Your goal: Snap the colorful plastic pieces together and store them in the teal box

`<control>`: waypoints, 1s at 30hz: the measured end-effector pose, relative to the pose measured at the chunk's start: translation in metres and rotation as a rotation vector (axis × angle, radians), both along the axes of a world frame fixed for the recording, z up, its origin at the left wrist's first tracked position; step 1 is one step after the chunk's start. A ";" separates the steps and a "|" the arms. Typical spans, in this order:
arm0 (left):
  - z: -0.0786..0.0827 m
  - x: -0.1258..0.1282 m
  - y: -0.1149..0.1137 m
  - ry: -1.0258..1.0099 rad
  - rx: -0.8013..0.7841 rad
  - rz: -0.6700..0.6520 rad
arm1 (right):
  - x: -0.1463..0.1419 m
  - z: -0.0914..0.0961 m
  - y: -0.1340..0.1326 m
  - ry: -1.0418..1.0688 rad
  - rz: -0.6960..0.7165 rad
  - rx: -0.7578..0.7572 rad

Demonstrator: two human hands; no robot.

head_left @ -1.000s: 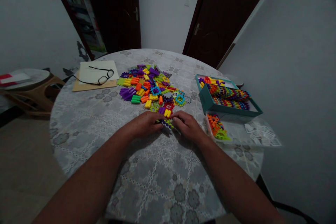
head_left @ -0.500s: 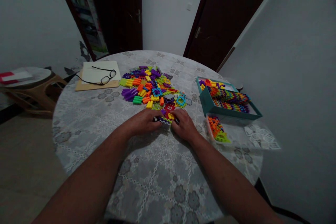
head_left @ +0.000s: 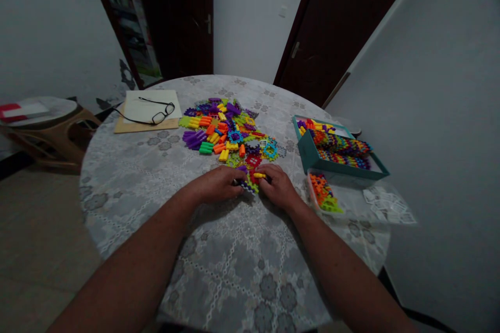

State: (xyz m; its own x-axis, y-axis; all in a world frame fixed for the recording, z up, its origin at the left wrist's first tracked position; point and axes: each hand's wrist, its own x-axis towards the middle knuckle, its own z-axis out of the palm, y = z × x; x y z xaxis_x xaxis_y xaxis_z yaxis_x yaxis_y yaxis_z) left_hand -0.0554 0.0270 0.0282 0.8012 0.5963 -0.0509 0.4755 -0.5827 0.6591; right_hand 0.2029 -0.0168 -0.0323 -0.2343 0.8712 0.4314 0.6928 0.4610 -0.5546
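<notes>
Close together at the near edge of a toy pile, both hands are closed. Pinched by my left hand point(head_left: 222, 183) is a joined piece of notched plastic building tiles point(head_left: 249, 186), dark and lime green, tilted over the tablecloth. A yellow peg-shaped plastic piece point(head_left: 259, 175) sits in the fingers of my right hand point(head_left: 278, 186), beside the joined tiles. My fingers cover parts of both. Just beyond lies a red window-like tile point(head_left: 253, 161). The pile point(head_left: 222, 130) behind mixes orange, yellow, green and purple connector pieces with several gear-edged tiles.
To the right stand a teal box point(head_left: 344, 161) of rows of colourful pieces and a clear plastic tub point(head_left: 326, 195) with orange and lime pieces. White pieces in a clear bag point(head_left: 389, 204) lie beside it. Black glasses point(head_left: 158, 117) rest on paper point(head_left: 135, 101) over a board at the left.
The joined tiles have tilted and show more lime green. My right hand has moved slightly away to the right, and the yellow piece now points toward the left hand.
</notes>
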 end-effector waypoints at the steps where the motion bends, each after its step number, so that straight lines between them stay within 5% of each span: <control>1: 0.001 0.001 -0.001 0.006 -0.004 0.002 | 0.001 0.003 -0.002 0.006 0.000 -0.026; 7: 0.003 0.002 -0.004 0.018 -0.045 -0.025 | 0.004 0.007 -0.010 0.146 -0.150 -0.196; 11: 0.004 0.001 -0.003 0.016 -0.051 -0.022 | 0.009 -0.004 -0.003 0.060 -0.315 -0.027; 18: 0.003 0.000 0.001 -0.015 -0.058 -0.003 | 0.005 0.000 -0.009 -0.143 -0.327 0.156; 24: -0.005 -0.002 0.006 -0.040 -0.033 0.009 | -0.016 0.020 -0.032 -0.375 -0.236 -0.143; 30: -0.003 -0.001 0.003 0.010 -0.009 0.038 | -0.015 0.019 -0.033 -0.236 -0.210 -0.222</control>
State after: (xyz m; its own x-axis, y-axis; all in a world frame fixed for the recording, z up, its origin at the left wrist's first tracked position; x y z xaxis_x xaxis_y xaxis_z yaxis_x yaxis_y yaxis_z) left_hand -0.0565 0.0303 0.0254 0.7775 0.6256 -0.0641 0.5038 -0.5585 0.6590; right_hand 0.1881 -0.0498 -0.0129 -0.1117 0.9769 0.1820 0.8798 0.1823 -0.4389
